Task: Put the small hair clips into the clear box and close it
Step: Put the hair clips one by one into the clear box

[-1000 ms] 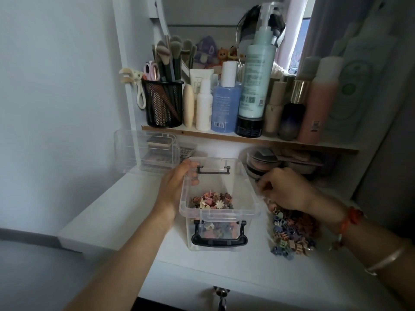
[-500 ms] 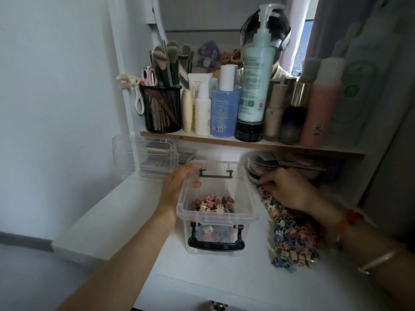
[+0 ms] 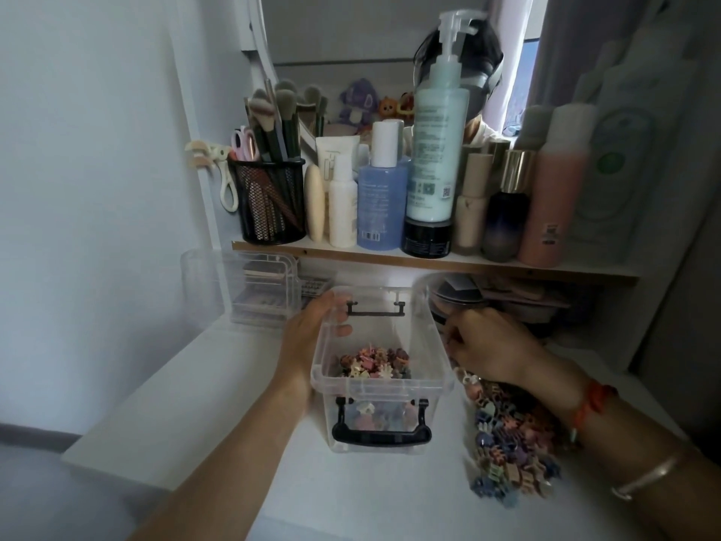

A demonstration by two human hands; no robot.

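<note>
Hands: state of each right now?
Left hand: grips the clear box by its left rim.
Right hand: curled over the loose hair clips; grip cannot be told.

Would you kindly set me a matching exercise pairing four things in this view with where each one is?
Things:
1 left hand
2 right hand
3 loose hair clips
4 black mesh brush holder

Places:
A left end of the shelf
B tabletop, right of the clear box
C gripping the box's left rim
D far end of the clip pile, beside the box's right wall

Pairs: 1-C, 2-D, 3-B, 4-A
</note>
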